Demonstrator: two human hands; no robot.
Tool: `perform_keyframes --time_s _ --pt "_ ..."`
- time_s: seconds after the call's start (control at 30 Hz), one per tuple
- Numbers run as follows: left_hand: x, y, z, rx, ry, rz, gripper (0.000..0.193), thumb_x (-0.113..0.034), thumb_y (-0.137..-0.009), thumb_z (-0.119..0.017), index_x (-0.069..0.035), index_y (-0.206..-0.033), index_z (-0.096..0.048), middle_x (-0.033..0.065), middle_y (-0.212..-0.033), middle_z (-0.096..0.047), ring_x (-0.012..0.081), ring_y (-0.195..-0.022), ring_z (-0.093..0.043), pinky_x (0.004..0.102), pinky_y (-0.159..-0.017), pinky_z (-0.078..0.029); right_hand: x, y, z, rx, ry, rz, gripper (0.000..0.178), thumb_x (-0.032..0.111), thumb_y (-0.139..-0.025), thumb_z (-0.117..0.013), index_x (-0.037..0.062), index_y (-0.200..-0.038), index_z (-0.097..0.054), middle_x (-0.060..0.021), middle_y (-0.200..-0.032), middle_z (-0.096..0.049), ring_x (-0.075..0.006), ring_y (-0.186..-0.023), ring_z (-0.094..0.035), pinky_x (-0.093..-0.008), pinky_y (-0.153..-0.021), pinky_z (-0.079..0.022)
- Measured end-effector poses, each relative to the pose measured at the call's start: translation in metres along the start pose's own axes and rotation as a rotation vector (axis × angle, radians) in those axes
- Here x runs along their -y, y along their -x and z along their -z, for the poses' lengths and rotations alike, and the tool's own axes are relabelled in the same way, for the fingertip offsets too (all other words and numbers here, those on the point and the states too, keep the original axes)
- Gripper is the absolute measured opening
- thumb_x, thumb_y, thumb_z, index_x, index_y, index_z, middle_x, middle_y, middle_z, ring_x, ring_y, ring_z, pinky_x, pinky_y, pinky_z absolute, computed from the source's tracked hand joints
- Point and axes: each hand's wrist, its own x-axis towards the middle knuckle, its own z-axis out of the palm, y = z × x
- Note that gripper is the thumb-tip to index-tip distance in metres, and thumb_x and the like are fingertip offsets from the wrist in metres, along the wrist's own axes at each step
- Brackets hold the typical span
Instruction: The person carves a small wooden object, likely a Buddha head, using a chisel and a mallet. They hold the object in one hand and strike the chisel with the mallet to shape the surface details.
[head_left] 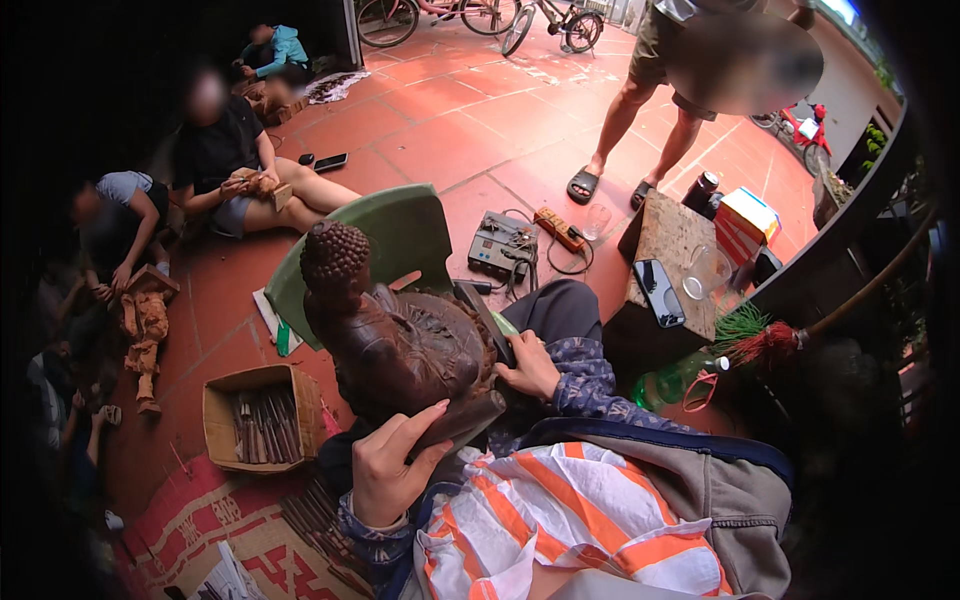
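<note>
A dark brown carved wooden statue (pixel 400 335) of a seated figure with a knobbly head leans in front of me, against a green plastic chair (pixel 415 225). My left hand (pixel 390 465) grips a dark, blunt-ended wooden edge at the statue's near lower side, thumb and fingers on either side of it. On the other side, my right hand (pixel 530 367) holds a similar dark, straight edge with its thumb on top. These edges look like the statue's base, though I cannot tell whether they are separate pieces. The statue's underside is hidden.
A cardboard box (pixel 260 415) of carving tools stands at left, with more tools (pixel 325 525) on a red mat (pixel 210 510). A wooden block (pixel 672 250) bears a phone (pixel 659 293). Near it are a grey electrical box (pixel 502 243) and green bottle (pixel 670 380). Several people sit left; one stands ahead.
</note>
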Motion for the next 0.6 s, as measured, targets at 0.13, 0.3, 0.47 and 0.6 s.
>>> perform_keyframes --time_s 0.13,0.3,0.47,0.6 --pt "-0.006 0.007 0.003 0.013 -0.03 0.05 0.041 -0.007 -0.077 -0.074 -0.002 -0.115 -0.063 0.0074 -0.074 -0.058 0.014 -0.057 -0.048 0.0256 -0.051 -0.037 0.006 0.01 -0.003 -0.134 -0.022 0.051 0.058 0.03 -0.078 -0.07 -0.0032 -0.121 -0.051 -0.024 -0.106 -0.051 -0.0406 -0.099 -0.051 -0.0461 -0.088 -0.043" --pt "-0.008 0.018 -0.001 -0.043 -0.02 0.152 0.036 -0.013 -0.082 -0.072 -0.002 -0.115 -0.063 0.005 -0.074 -0.053 0.0113 -0.057 -0.043 0.0245 -0.049 -0.034 -0.003 0.006 -0.005 -0.171 -0.16 0.083 0.055 0.034 -0.081 -0.069 -0.0032 -0.118 -0.055 -0.0202 -0.101 -0.053 -0.0366 -0.094 -0.054 -0.0425 -0.085 -0.044" --pt "-0.016 0.025 -0.016 -0.035 0.011 0.264 0.033 -0.011 -0.084 -0.068 -0.001 -0.115 -0.062 0.0023 -0.075 -0.052 0.0071 -0.058 -0.042 0.0211 -0.05 -0.033 -0.008 -0.003 0.014 -0.017 -0.366 -0.075 0.052 0.036 -0.083 -0.07 -0.0003 -0.118 -0.057 -0.0166 -0.096 -0.055 -0.0275 -0.084 -0.056 -0.0352 -0.076 -0.047" --pt "-0.022 0.026 -0.032 0.012 0.042 0.34 0.035 -0.019 -0.088 -0.067 0.0 -0.117 -0.061 0.0103 -0.093 -0.067 0.0126 -0.076 -0.061 0.0226 -0.061 -0.046 0.005 0.001 0.036 -0.215 -0.625 0.104 0.036 0.016 -0.081 -0.07 0.0006 -0.112 -0.061 -0.011 -0.092 -0.055 -0.0181 -0.076 -0.054 -0.0283 -0.068 -0.045"
